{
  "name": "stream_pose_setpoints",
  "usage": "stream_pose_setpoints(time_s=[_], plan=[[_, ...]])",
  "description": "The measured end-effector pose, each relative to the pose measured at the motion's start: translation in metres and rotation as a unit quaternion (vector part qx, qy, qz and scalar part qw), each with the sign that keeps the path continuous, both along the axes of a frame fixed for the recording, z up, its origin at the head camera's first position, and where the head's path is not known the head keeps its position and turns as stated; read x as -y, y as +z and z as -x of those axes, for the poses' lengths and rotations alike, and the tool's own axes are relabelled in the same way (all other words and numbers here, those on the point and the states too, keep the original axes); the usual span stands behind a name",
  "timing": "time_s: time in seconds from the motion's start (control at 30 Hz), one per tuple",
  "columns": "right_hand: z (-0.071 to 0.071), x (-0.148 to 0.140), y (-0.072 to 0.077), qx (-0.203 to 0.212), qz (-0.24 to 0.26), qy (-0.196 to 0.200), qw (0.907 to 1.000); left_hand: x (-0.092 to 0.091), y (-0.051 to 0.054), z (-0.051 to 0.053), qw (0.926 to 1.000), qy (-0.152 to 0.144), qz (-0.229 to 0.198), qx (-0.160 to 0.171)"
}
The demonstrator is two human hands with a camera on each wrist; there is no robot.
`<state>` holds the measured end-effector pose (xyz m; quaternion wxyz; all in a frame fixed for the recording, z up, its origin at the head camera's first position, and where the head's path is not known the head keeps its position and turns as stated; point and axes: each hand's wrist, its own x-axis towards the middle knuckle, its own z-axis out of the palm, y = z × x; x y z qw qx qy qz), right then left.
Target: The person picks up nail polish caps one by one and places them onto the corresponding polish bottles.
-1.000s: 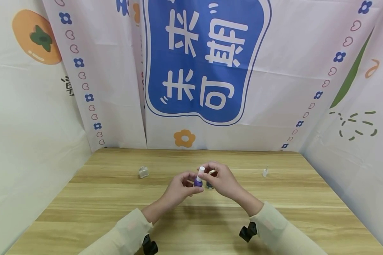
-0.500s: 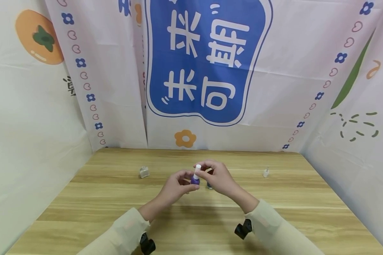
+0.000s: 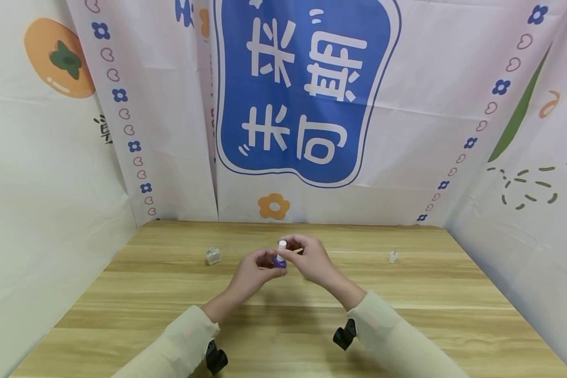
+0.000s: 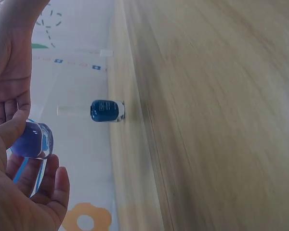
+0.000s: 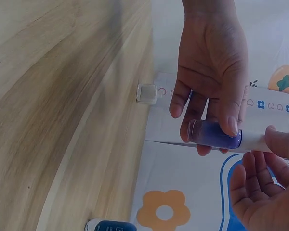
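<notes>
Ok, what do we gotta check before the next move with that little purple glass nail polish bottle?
1. Left grip holding the little purple glass bottle: ok.
2. Right grip pinching its tall white cylindrical cap: ok.
3. That cap screwed on tight: cannot tell, fingers cover part of it.
4. Dark blue glass bottle standing upright: ok.
5. Small clear square glass bottle closed: not ok, it has no cap on.
6. Loose white cap with a brush close to that open bottle: not ok, it's on the opposite side.
</notes>
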<state>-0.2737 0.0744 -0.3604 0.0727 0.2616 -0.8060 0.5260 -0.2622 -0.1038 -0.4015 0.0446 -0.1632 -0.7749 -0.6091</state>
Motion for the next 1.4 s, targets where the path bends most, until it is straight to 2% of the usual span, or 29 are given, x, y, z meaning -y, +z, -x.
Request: stream_pose_setpoints(time_s=[0.27, 0.37, 0.5, 0.57, 0.67, 0.83, 1.07, 1.4], plan=[[0.011, 0.011, -0.009, 0.024, 0.036, -0.011, 0.9990, 0.002, -0.006, 0.007, 0.9996, 0.028, -0.006, 0.000], [0.014, 0.015, -0.013, 0.035, 0.041, -0.017, 0.9984, 0.001, 0.001, 0.002, 0.9989, 0.046, -0.002, 0.003], [0.017, 0.021, -0.018, 0.042, 0.047, -0.026, 0.9977, 0.004, -0.003, 0.007, 0.9976, 0.067, 0.013, 0.007], [0.019, 0.025, -0.020, 0.044, 0.051, -0.030, 0.9973, 0.008, -0.013, 0.016, 0.9972, 0.072, 0.021, 0.005], [0.021, 0.030, -0.023, 0.047, 0.050, -0.037, 0.9970, 0.013, -0.019, 0.022, 0.9969, 0.072, 0.031, 0.001], [0.025, 0.037, -0.028, 0.066, 0.037, -0.050, 0.9959, 0.018, -0.023, 0.028, 0.9964, 0.075, 0.041, 0.005], [0.032, 0.046, -0.033, 0.066, 0.041, -0.046, 0.9959, 0.025, -0.026, 0.035, 0.9946, 0.083, 0.062, 0.002], [0.042, 0.057, -0.041, 0.088, 0.041, -0.050, 0.9941, 0.033, -0.032, 0.047, 0.9906, 0.094, 0.099, 0.008]])
